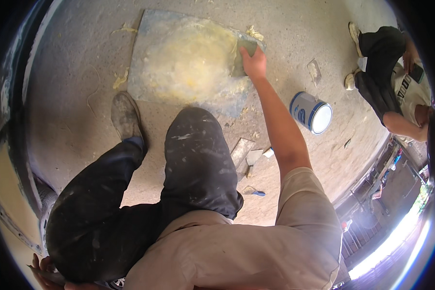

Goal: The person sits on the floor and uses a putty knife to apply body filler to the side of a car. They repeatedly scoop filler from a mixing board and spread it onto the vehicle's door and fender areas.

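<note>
My right hand (254, 64) reaches far forward, its fingers closed on a dark greenish-grey flat spreader (238, 66). The spreader rests on the right part of a sheet-like board (150, 92), which lies on the floor. Yellowish, cloudy smears of filler (183, 58) cover much of that board. At the lower left edge, partly cut off, my left hand (42, 271) is closed around a thin dark flat piece (58, 278) whose kind I cannot make out. My bent knee is close to the board's near edge.
A blue and white can (310, 113) stands right of my right forearm. Scrapers (252, 158) and a small blue-handled tool (254, 191) lie beside my knee. Dried filler scraps (122, 78) dot the floor. A vehicle panel (14, 179) edges the left. Another person (396, 72) sits at right.
</note>
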The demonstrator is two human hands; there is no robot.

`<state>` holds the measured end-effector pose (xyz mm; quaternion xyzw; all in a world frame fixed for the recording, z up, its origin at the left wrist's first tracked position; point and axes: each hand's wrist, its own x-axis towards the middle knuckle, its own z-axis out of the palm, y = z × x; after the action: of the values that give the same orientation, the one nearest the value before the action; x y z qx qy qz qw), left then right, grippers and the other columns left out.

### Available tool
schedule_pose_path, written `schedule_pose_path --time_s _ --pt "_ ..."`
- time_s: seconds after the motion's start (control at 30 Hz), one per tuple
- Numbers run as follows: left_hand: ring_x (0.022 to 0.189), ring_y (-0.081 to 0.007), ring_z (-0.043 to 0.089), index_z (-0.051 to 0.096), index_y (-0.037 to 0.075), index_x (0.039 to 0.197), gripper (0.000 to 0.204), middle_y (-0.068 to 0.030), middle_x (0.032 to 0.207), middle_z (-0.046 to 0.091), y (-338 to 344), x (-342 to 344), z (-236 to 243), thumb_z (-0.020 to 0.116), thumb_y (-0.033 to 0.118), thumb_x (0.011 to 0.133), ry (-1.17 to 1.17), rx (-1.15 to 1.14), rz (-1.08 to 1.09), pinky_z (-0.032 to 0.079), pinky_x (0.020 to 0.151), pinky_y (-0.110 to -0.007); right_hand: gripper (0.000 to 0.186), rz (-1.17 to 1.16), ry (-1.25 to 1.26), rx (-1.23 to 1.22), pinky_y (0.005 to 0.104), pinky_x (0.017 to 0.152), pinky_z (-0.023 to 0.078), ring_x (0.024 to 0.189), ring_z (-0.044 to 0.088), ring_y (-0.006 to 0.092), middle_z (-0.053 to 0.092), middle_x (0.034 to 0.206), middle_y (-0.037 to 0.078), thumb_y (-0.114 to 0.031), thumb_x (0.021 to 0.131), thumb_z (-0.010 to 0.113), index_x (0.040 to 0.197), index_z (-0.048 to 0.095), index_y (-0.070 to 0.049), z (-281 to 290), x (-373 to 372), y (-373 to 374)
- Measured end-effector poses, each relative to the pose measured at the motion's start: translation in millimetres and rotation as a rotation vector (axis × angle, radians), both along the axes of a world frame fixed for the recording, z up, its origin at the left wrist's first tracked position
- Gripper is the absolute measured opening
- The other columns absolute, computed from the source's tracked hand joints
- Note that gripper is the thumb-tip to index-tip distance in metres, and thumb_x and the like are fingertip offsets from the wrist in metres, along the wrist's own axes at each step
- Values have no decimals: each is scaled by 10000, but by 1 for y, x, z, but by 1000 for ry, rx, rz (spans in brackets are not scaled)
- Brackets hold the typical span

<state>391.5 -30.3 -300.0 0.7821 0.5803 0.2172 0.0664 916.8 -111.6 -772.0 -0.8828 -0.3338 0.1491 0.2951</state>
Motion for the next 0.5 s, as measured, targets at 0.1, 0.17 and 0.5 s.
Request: schedule_pose_path --time_s 0.1,0.17,0.5 --pt "949 -330 596 392 -89 1385 791 -287 1235 537 1 1 0 566 555 959 4 -1 11 526 750 -443 416 -59 102 -32 440 871 529 981 683 404 708 1034 251 -299 874 728 1134 653 17 2 -6 8" --pt "945 -331 597 391 -93 1383 801 -289 1227 537 3 0 -1 554 568 961 -10 -5 2 525 746 -440 493 16 45 30 474 863 530 982 663 449 693 1021 287 -332 874 710 1184 617 39 0 -27 37" --pt "1050 -335 606 373 -89 1403 849 -292 1237 534 4 8 -1 525 616 956 26 0 66 501 849 -483 383 284 94 -75 540 795 541 853 661 476 676 882 297 -297 901 635 1126 595 10 18 -97 135"
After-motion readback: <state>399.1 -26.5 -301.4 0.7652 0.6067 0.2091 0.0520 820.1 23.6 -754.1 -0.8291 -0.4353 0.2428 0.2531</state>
